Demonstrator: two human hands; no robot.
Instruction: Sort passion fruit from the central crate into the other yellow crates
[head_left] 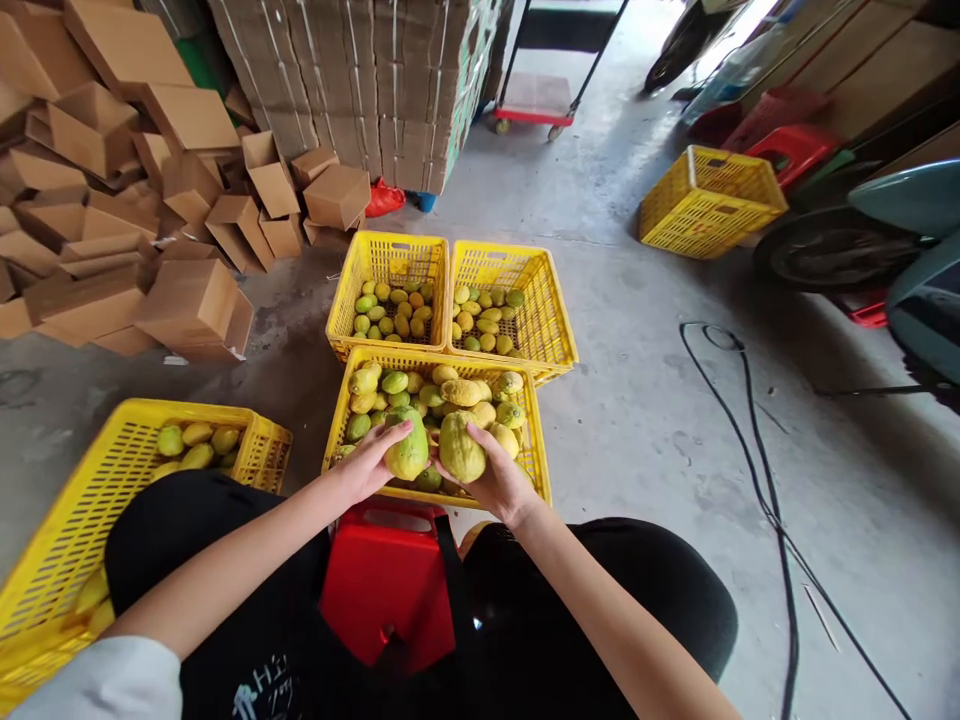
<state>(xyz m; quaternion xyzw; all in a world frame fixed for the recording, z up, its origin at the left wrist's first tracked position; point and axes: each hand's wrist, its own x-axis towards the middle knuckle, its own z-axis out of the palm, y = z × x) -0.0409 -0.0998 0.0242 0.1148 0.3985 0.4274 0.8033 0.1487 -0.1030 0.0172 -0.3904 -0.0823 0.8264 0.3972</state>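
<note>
Grey concrete floor (615, 430) surrounds yellow crates (544, 310) beside heaped cardboard boxes (187, 300).

Crates: yellow (559, 310), with open lattice walls
Fruit in left hand: green (406, 440), turning yellow toward its lower end
Fruit in right hand: yellow-green (462, 447)
Fruit in nearest crate: mixed yellow and green (461, 392)
Stool: bright red (390, 590)
Trousers: black (637, 580)
Sleeve: pale grey (112, 680)
Apron: black, with white lettering and a small white figure (262, 690)
Cartons: plain brown (184, 300)
Floor: grey, with darker stains (637, 400)
Cable: black (776, 510)
Trolley: red rim, paler deck, black panel on the handle (536, 95)
Bag by the cartons: red (385, 198)
Scooter body: grey-blue (930, 290)
</note>
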